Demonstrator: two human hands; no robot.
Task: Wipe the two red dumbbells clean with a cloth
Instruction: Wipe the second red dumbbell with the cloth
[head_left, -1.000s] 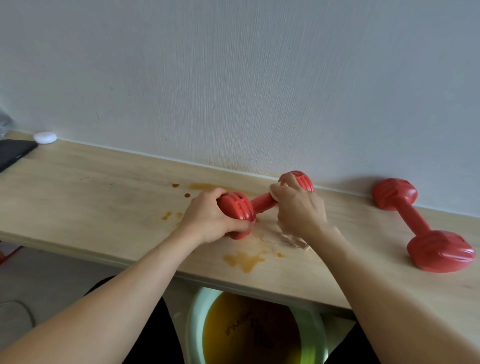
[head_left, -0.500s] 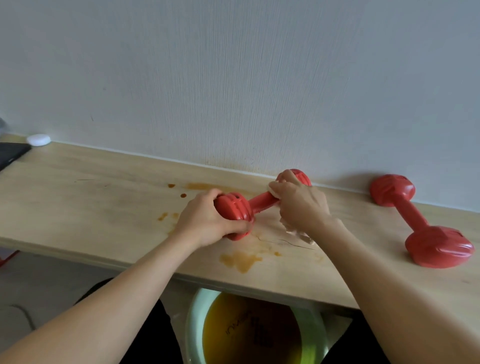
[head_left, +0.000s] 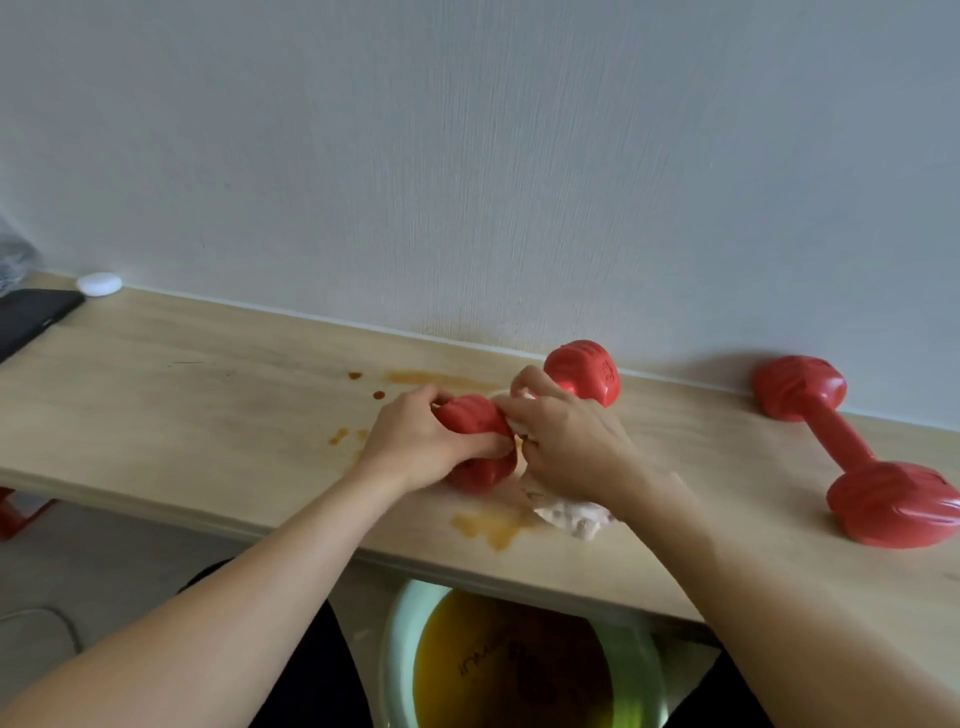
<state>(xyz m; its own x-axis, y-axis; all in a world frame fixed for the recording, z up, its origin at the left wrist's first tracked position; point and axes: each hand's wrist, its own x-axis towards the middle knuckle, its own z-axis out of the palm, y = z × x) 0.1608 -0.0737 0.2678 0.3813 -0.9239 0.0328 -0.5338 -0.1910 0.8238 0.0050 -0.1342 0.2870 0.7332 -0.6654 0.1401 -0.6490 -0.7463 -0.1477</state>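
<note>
A red dumbbell (head_left: 584, 371) lies on the wooden shelf (head_left: 208, 410), near the wall. My left hand (head_left: 421, 441) grips its near end. My right hand (head_left: 566, 441) holds a pale cloth (head_left: 571, 514) wrapped around the handle, close to the near end, and hides the handle. The cloth's loose end trails onto the wood under my right wrist. A second red dumbbell (head_left: 852, 447) lies untouched at the right, one end by the wall and one near the front edge.
Orange-brown stains (head_left: 493, 525) mark the wood in front of and behind the held dumbbell. A pale green bucket (head_left: 400, 639) with yellow-orange contents stands below the shelf. A dark flat device (head_left: 31, 317) and a small white disc (head_left: 98, 284) lie at the far left.
My right hand has slid with the cloth along the handle from the far end toward the near end, uncovering the far head. My left hand keeps its hold.
</note>
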